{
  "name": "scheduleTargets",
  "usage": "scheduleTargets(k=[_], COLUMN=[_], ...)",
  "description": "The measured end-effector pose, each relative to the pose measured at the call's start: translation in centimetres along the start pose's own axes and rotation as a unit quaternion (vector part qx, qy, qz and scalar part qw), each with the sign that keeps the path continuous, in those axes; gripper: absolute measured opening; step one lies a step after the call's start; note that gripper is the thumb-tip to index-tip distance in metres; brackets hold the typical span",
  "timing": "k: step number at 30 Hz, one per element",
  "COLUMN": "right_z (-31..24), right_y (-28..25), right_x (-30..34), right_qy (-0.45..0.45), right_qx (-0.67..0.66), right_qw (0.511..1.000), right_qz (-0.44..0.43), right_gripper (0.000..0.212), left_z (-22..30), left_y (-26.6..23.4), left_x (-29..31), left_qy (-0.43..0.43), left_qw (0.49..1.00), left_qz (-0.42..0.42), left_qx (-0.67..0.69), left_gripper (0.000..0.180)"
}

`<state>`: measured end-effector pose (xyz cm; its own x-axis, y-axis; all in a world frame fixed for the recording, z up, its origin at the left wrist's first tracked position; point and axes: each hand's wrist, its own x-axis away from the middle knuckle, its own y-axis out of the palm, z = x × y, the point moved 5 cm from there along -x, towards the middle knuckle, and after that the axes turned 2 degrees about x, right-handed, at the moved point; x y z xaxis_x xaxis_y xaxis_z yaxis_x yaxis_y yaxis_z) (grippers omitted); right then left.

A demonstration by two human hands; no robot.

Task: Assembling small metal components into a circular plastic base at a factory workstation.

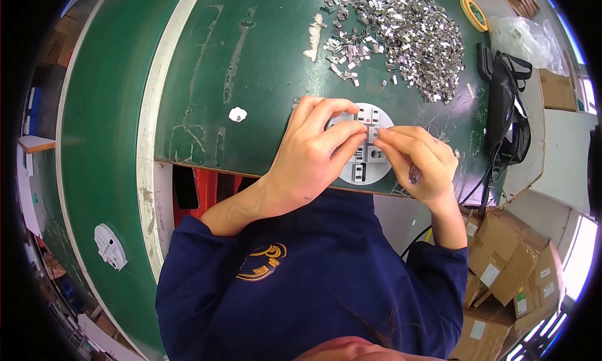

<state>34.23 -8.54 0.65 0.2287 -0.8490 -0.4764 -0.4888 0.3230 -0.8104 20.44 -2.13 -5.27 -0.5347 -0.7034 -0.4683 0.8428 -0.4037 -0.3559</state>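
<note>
A round light-grey plate [384, 116] with block-like raised parts and small dark slots lies near the table's front edge, partly hidden under my hands. My left hand [313, 149] reaches over its left side, thumb and forefinger pinched near the middle; whatever is between them is too small to name. From the right comes my right hand [425, 160], its thumb and forefinger drawn together just above the plate, close to the left fingertips. A dark, glossy rod end [414, 175] shows in the curl of its other fingers; its kind is unclear.
Small metal clips [417, 38] are heaped at the back right of the green table [263, 72]. Beyond them lie a yellow tape roll [475, 15], a clear plastic bag [527, 41] and a black bag [509, 113]. Another round plate [110, 247] rests on the left bench. Cardboard boxes [508, 254] stand at right.
</note>
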Motion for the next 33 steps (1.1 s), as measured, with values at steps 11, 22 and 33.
scheduleTargets(k=[11,22,33], right_z=[-1.0,-0.7,-0.6], right_y=[0.8,1.2,1.2], right_x=[0.4,0.8,0.8], right_qy=[-0.107,-0.133,-0.142], right_qx=[0.065,0.083,0.086], right_qw=[0.992,0.987,0.986], right_qz=[0.028,0.028,0.014], right_gripper=[0.026,0.028,0.032], left_z=[0.0,-0.1,-0.1], left_y=[-0.1,0.1,0.1], left_x=[0.0,-0.1,-0.1], left_qy=[0.002,0.012,0.011], left_qw=[1.0,1.0,1.0], left_qz=[-0.003,-0.003,-0.001], left_qx=[0.006,0.008,0.021], left_gripper=[0.018,0.019,0.02])
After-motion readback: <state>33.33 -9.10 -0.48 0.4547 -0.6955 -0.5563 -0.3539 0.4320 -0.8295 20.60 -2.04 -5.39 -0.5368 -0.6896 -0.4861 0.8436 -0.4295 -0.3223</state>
